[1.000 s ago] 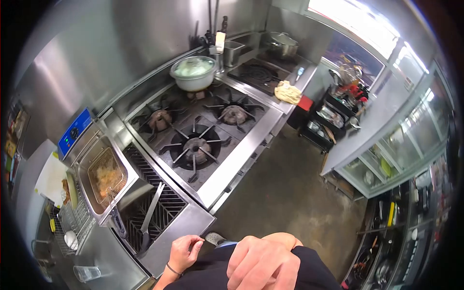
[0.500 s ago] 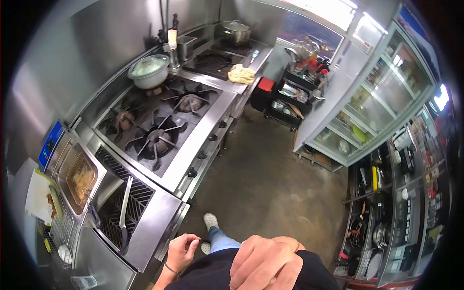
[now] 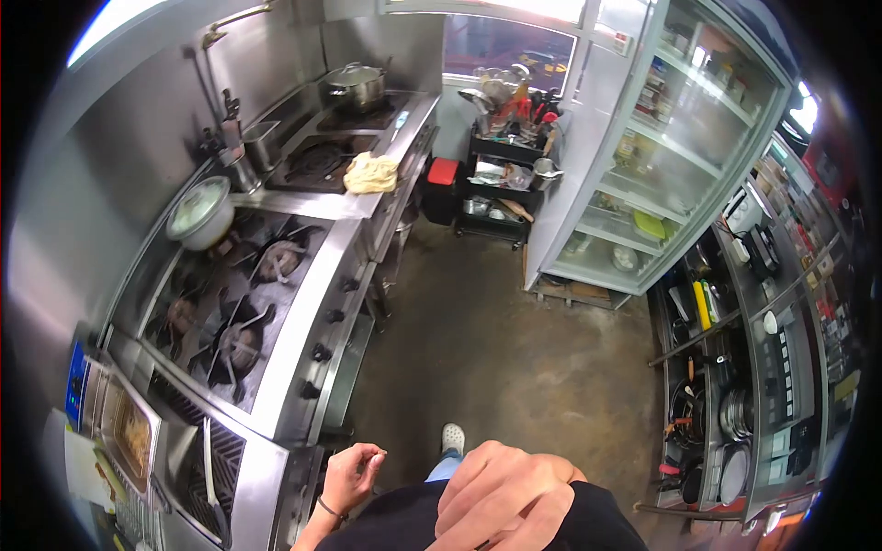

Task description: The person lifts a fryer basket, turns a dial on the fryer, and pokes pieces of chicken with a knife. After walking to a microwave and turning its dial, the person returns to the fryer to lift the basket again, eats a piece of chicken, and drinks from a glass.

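Observation:
My left hand (image 3: 349, 477) is at the bottom, left of centre, with a dark band on its wrist. Its fingers curl in toward the thumb, and whatever lies between them, if anything, is too small to make out. Close to the camera, at the bottom centre, is my right hand (image 3: 505, 496), its fingers bent and pressed together in front of the dark clothing; its palm side is hidden. Neither hand touches the stove (image 3: 276, 367) on the left. Tongs (image 3: 210, 468) lie on the grill left of my left hand.
A lidded pot (image 3: 200, 216) and a steel pot (image 3: 356, 90) stand on the stoves, with a yellow cloth (image 3: 370, 173) between. A fryer (image 3: 129, 432) is lower left. Beyond the floor are a black cart (image 3: 501, 184) and glass-door fridge (image 3: 671, 156); shelves (image 3: 703, 344) line the right.
The view has turned to the right, so the stoves and fryer sit further left and more of the fridge shows. Both hands keep nearly the same place and shape.

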Demonstrator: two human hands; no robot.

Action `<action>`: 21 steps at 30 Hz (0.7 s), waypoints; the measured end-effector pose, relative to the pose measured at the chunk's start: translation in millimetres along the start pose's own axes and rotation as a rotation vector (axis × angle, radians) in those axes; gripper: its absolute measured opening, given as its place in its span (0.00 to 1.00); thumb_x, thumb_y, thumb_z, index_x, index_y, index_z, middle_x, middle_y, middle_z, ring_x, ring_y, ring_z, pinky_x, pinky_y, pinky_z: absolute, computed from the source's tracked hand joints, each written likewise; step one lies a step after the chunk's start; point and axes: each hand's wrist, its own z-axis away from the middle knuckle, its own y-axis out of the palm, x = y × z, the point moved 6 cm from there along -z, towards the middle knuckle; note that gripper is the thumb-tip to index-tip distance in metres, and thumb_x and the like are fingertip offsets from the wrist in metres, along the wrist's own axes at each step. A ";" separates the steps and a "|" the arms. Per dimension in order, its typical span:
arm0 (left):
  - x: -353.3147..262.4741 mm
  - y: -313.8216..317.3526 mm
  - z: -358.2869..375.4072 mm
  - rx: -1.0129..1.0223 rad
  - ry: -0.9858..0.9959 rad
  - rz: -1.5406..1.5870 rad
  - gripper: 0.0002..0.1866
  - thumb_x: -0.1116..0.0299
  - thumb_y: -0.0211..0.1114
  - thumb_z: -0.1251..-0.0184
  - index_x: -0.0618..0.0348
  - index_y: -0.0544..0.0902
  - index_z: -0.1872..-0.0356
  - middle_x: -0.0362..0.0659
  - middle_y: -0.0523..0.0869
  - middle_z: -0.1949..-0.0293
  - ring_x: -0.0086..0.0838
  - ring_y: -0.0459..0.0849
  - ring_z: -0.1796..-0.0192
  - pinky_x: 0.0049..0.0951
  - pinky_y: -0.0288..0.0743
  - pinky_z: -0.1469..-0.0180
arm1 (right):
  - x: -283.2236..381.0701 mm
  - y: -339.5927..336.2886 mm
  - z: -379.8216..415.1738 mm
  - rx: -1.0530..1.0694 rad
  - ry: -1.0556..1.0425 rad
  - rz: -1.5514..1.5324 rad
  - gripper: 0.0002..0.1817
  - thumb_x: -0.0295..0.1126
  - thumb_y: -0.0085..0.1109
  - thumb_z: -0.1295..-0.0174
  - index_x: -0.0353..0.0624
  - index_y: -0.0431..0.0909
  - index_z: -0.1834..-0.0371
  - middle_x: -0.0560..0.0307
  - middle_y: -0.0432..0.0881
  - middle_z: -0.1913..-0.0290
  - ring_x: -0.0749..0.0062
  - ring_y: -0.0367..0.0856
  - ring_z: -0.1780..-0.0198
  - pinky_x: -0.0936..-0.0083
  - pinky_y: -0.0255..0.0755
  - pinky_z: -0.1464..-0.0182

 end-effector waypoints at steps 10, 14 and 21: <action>-73.0 103.8 -165.3 0.176 0.277 0.145 0.03 0.73 0.66 0.41 0.60 0.82 0.68 0.41 0.83 0.74 0.28 0.80 0.77 0.25 0.74 0.72 | 6.9 -141.9 -8.9 0.010 0.056 0.087 0.06 0.30 0.58 0.38 0.40 0.83 0.64 0.41 0.83 0.66 0.70 0.79 0.80 0.83 0.69 0.79; -78.0 125.4 -201.9 0.233 0.251 0.153 0.04 0.72 0.65 0.40 0.60 0.82 0.68 0.42 0.83 0.74 0.27 0.80 0.76 0.24 0.74 0.73 | -2.5 -184.2 9.7 -0.134 0.133 0.185 0.07 0.20 0.57 0.44 0.36 0.80 0.62 0.41 0.81 0.63 0.66 0.77 0.79 0.77 0.73 0.75; -61.7 138.6 -258.0 0.354 0.242 0.111 0.06 0.70 0.64 0.38 0.63 0.81 0.66 0.44 0.85 0.71 0.29 0.85 0.72 0.25 0.78 0.68 | -54.8 -259.5 46.6 -0.487 0.564 0.228 0.09 0.28 0.56 0.36 0.40 0.72 0.55 0.32 0.77 0.56 0.64 0.81 0.74 0.73 0.78 0.73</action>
